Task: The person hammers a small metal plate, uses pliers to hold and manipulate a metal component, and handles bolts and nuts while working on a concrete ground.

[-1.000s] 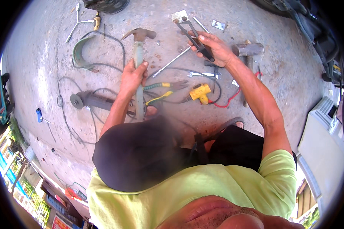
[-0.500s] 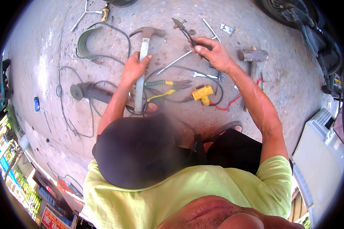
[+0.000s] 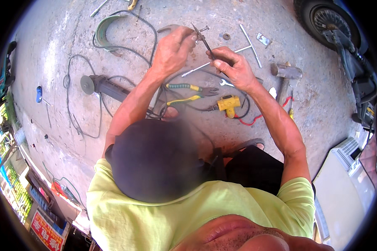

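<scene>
My right hand (image 3: 235, 69) is closed round the handles of what look like dark pliers (image 3: 203, 41), their slim tip pointing up and left. A small bolt (image 3: 204, 29) sticks out across the jaws. My left hand (image 3: 171, 52) is curled, its fingertips meeting close beside the jaws. What they pinch is hidden. Under that hand lies a claw hammer, whose claw (image 3: 167, 28) shows past the knuckles and whose pale handle runs below the wrist. A T-shaped metal wrench (image 3: 243, 48) lies on the concrete just beyond my right hand.
Yellow-green pliers (image 3: 192, 88), a yellow connector (image 3: 228, 103) and an angle grinder (image 3: 109, 88) with looping cable lie nearer me. A heavy hammer (image 3: 287, 72) rests at right. A curved green piece (image 3: 104, 35) sits far left, a motorbike wheel (image 3: 329, 23) far right.
My left hand has left the hammer handle and moved up and right to the jaws of the dark pliers. My right hand still holds them, a little lower. The view has shifted slightly.
</scene>
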Demonstrator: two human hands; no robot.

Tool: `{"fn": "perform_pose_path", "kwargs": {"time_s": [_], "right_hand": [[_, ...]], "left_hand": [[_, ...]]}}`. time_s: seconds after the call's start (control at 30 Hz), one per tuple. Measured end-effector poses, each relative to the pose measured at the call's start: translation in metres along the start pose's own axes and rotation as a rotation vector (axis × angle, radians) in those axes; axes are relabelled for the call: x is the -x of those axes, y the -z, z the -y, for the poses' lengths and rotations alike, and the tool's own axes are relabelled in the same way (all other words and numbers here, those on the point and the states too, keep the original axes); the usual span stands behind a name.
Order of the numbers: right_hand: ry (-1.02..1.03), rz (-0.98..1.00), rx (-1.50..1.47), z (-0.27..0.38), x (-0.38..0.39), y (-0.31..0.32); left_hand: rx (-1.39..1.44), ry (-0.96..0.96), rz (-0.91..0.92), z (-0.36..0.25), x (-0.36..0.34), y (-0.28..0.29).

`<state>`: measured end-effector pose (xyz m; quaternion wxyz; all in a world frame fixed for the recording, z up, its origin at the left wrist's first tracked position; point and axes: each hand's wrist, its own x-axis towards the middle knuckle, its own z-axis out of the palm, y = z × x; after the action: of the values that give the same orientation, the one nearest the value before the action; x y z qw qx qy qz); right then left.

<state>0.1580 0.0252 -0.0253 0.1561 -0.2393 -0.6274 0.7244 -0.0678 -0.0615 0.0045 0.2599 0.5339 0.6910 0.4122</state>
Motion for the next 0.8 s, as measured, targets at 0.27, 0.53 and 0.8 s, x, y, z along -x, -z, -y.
{"fn": "perform_pose_path", "kwargs": {"time_s": [0.27,0.53,0.8], "right_hand": [[-0.088,-0.082,-0.074,0.009,0.003,-0.009],[0.06,-0.177,0.237,0.012,-0.001,0.007],[-0.132,-0.104,-0.078,0.023,-0.007,0.015]], "left_hand": [[0.178,0.186,0.131,-0.002,0.015,-0.006],[-0.516,-0.189,0.554,0.041,0.1,-0.008],[-0.537,-0.184,0.452,0.054,0.103,-0.019]]}}
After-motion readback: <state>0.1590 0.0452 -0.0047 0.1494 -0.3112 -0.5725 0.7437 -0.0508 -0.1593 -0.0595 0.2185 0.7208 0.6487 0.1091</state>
